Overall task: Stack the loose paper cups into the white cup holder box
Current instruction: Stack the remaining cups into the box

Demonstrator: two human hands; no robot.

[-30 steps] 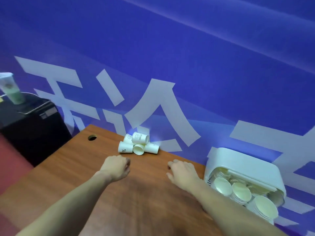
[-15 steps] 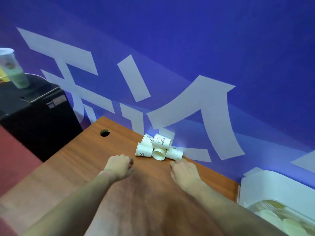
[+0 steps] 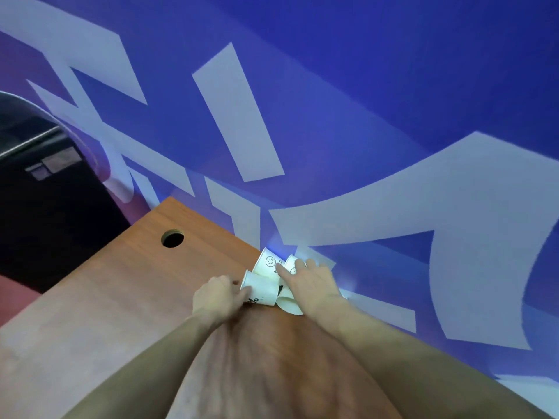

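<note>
A: What are the hands doing?

B: The left hand [image 3: 218, 297] grips the nearest small white paper cup [image 3: 260, 290], which lies on its side; thumb and fingers curl round its base end. The right hand [image 3: 311, 282] lies over the small heap of white paper cups [image 3: 276, 281], fingers spread and bent down onto a cup [image 3: 292, 264] at the back. Whether it truly grips that cup or only presses on it, I cannot tell.

A: And the heap itself?

B: Several tapered, thin-walled cups, smooth and matt, tumbled together on their sides and touching. One [image 3: 268, 264] bears a printed smiley face and dark lettering. Another [image 3: 289, 303] shows its open round mouth under the right wrist.

A: What do they lie on?

B: A reddish-brown wood-grain desk [image 3: 99, 313], at its far edge, against the wall. A round cable hole [image 3: 172, 238] is cut near the desk's far left corner.

A: The room?

B: A deep blue wall [image 3: 363, 86] with large pale angular lettering [image 3: 239, 116] behind the desk. To the left stands a black box-shaped cabinet [image 3: 45, 207] with a small grey label.
</note>
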